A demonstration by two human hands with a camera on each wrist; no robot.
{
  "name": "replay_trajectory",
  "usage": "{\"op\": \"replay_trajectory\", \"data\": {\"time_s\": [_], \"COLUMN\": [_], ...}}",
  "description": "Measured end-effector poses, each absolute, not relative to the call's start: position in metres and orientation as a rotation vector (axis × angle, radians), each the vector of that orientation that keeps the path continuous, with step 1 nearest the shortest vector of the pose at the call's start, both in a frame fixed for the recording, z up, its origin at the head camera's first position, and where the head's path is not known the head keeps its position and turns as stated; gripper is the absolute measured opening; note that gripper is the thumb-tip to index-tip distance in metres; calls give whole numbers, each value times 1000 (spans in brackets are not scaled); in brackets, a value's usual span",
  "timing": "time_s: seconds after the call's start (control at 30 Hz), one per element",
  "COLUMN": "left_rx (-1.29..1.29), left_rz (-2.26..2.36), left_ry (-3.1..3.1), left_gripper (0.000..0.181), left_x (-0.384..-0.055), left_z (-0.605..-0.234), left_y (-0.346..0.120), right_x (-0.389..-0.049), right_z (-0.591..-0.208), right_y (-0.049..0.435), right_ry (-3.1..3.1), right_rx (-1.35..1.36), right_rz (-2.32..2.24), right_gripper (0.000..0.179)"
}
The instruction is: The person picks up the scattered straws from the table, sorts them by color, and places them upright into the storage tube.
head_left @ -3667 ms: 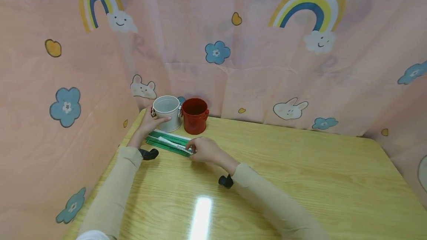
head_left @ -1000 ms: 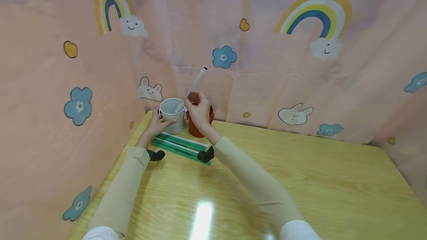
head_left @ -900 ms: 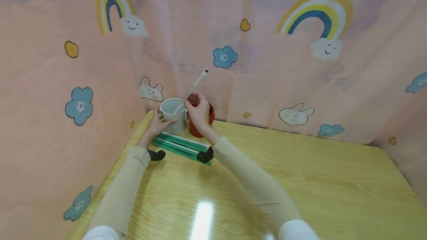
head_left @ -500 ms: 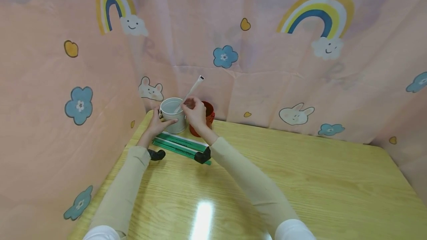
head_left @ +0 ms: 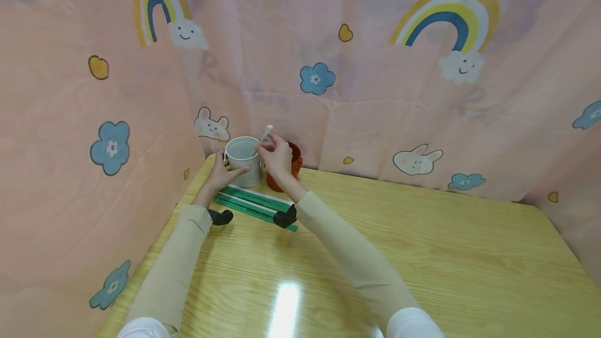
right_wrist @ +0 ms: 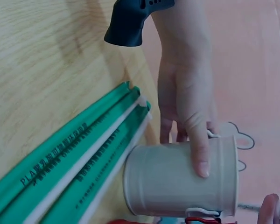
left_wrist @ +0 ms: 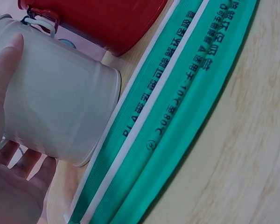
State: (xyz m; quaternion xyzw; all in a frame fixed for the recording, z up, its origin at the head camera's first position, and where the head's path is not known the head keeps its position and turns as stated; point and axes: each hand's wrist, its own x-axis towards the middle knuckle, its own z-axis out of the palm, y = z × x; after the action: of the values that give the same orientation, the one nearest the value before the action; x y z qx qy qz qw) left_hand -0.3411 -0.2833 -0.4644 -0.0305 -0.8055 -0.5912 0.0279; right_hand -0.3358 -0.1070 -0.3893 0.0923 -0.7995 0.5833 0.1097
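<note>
A small white metal bucket (head_left: 249, 175) stands near the table's back left corner. My left hand (head_left: 218, 176) holds it from the left, thumb on its front wall and fingers around its far side by the handle. Over the right part of its mouth my right hand (head_left: 278, 159) pinches a slim white wrapped straw (head_left: 266, 132). The straw slants down into the bucket, its upper end above my fingers, and its lower part is hidden. In the right wrist view only the right fingertips (right_wrist: 269, 210) show at the lower right edge.
A red bucket (head_left: 297, 156) stands right beside the white one, partly hidden by my right hand. Green-and-white wrapped straws (left_wrist: 177, 98) lie side by side in front of the buckets. A pink patterned curtain (head_left: 357, 119) hangs behind and to the left of the table (head_left: 422, 244).
Earlier my right hand was at the straws on the table. It has since lifted the white wrapped straw to the white bucket and lowered it in. The left hand keeps hold of the bucket.
</note>
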Motion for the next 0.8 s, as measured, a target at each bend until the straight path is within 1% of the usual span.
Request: {"op": "replay_trajectory", "data": {"time_s": [0.17, 0.27, 0.53, 0.8], "left_rx": [-84, -80, -72, -85], "left_rz": [-1825, -1823, -1844, -1862], "left_ry": [-2484, -2483, -2487, -2481], "left_gripper": [86, 87, 88, 88], "left_x": [-341, -342, -341, -338], "left_z": [-465, -465, -466, -464], "left_y": [-283, -283, -282, -283], "right_x": [-333, -329, -313, -304], "right_z": [-384, -381, -385, -400], "right_y": [-103, -99, -86, -71], "right_ry": [-2262, -2219, -2219, -2219], "right_rx": [317, 352, 506, 598], "right_rz": [1732, 1721, 1590, 1599], "right_gripper": [65, 69, 52, 37]}}
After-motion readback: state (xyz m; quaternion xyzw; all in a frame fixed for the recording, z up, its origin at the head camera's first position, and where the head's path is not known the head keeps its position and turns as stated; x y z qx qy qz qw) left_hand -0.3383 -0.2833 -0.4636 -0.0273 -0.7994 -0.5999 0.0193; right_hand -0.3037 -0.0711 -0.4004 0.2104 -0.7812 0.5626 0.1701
